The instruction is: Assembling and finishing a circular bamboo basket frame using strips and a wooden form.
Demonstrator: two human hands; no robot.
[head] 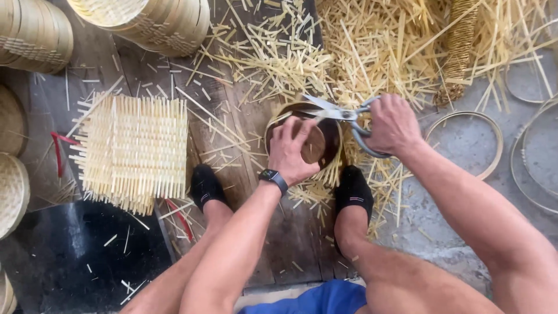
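— At the centre of the frame, what are the hands doing?
— Left hand (292,152) lies spread and pressed flat on a round brown wooden disc (314,145), set inside a round bamboo hoop frame with cut slat ends (325,166). Right hand (394,124) is closed around the handles of grey metal shears (340,113), whose blades point left across the hoop's upper rim.
— Where does that hoop sit?
— On dark wooden floor planks (256,122), between two feet in black socks (204,185), just below the middle of the frame.
— And around it?
— A black smartwatch (273,177) on the left wrist. Centre left, a square mat of woven pale bamboo slats (135,150) lies flat. Loose yellow bamboo offcuts (378,46) are heaped across the top and upper right. Stacked round bamboo steamer baskets (163,20) fill the upper left corner. Thin bamboo rings (494,136) lie on grey concrete at the right edge.
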